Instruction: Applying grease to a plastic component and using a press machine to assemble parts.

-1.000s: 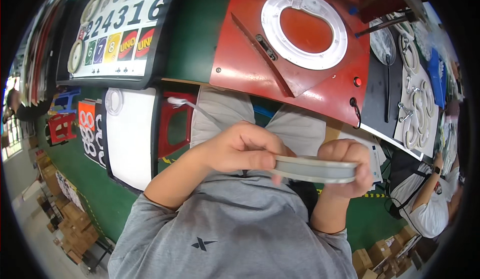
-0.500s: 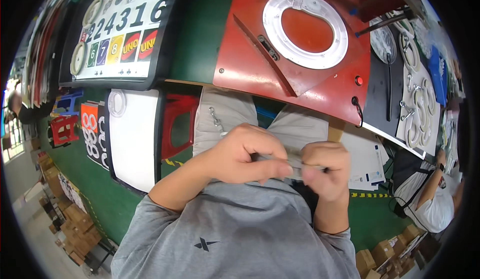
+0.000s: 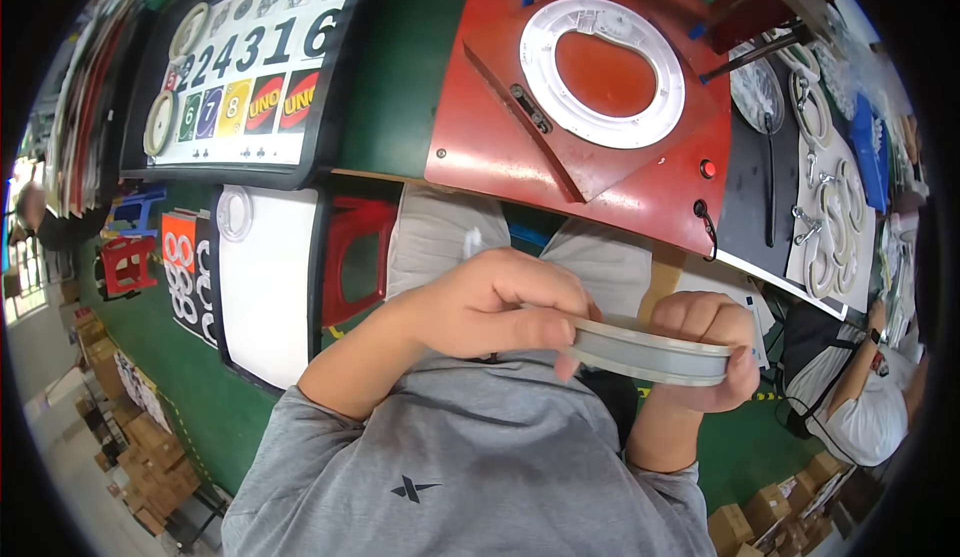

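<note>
1. Evidently gripping a grey, pale-rimmed ring-like part (image 3: 650, 352) from both ends, with the left hand (image 3: 500, 302) and the right hand (image 3: 710, 329) both closed on it.
2. Pinching with the left: thumb laid over the near side of the left end, other fingers tucked behind and partly hidden.
3. Wrapping with the right: fingers curled along the far side, with what looks like the thumb pressed at the outer tip.
4. Lying directly between the two sets of fingers, in front of the grey shirt (image 3: 420, 447); long axis running from left fingers to right fingers, with the right end slightly nearer the body. Touching both hands, so neither nearer. Shown edge-on; impossible to tell whether a full loop.
5. Ahead of the fingers and well apart: a white ring-shaped frame (image 3: 538, 67) flat on the red table (image 3: 475, 157), with a red button (image 3: 708, 169) ahead of the right fingers.
6. Just beyond the left fingers, over the trousers (image 3: 435, 237): a small pale blur (image 3: 473, 242), too smeared to identify.
7. Left of the left fingers: a red stool (image 3: 352, 287), then a white board (image 3: 268, 297).
8. Right of the right fingers and farther ahead: pale rings (image 3: 822, 275) with metal clasps (image 3: 806, 225).
</note>
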Action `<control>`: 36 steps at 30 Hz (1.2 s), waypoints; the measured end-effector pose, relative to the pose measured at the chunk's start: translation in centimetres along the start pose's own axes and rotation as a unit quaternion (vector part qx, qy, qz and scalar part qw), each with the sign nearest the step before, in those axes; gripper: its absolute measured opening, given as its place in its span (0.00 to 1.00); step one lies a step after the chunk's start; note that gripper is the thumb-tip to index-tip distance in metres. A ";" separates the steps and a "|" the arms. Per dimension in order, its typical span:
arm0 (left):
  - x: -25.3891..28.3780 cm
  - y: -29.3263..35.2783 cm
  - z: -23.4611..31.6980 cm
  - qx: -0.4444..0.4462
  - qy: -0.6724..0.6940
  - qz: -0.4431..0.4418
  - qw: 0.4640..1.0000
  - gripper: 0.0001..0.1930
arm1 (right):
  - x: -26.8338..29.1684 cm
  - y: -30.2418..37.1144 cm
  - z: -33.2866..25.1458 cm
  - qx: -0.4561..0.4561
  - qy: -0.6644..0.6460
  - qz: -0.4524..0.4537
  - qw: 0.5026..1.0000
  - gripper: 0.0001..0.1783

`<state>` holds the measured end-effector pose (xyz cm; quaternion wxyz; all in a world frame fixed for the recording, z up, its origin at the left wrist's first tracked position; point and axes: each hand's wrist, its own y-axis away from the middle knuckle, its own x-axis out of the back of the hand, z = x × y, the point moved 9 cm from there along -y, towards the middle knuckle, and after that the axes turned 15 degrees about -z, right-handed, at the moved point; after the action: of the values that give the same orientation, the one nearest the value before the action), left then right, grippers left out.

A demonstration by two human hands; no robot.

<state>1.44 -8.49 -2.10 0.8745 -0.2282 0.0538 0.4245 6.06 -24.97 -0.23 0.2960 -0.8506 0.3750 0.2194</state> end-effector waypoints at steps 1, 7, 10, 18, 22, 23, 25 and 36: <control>0.5 0.0 -0.3 0.000 0.041 0.025 0.999 0.08 | -0.2 -0.1 -0.1 0.008 0.055 -0.014 0.998 0.24; -1.0 -2.2 1.1 0.082 -0.188 -0.050 0.977 0.14 | -2.6 -1.5 1.0 -0.101 0.346 -0.181 0.915 0.19; -0.8 -1.8 0.2 -0.006 -0.049 -0.045 0.998 0.14 | 0.1 -0.3 -0.3 -0.004 0.153 -0.017 0.988 0.28; 0.7 -0.9 -0.9 0.091 -0.059 -0.003 0.994 0.20 | 0.8 0.3 -0.8 -0.044 0.129 -0.030 0.990 0.24; 1.1 -0.2 -0.4 0.017 -0.075 0.026 0.997 0.18 | 1.7 0.7 -0.7 -0.023 0.084 0.029 0.996 0.30; 1.2 -0.1 -0.2 0.016 -0.076 0.024 0.997 0.18 | 2.0 0.8 -0.7 -0.006 0.056 0.035 0.998 0.31; 1.5 -0.2 0.3 0.051 -0.140 0.013 0.989 0.19 | 1.7 0.6 -0.3 -0.016 0.049 0.006 0.999 0.29; 0.7 -1.6 4.1 0.006 -0.345 -0.003 0.938 0.22 | -0.9 -0.8 -0.8 -0.079 0.291 -0.100 0.948 0.26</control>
<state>2.68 -7.04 1.90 0.8422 -0.0622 -0.2495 0.4739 6.18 -24.61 1.15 0.1261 -0.9314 0.3390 -0.0397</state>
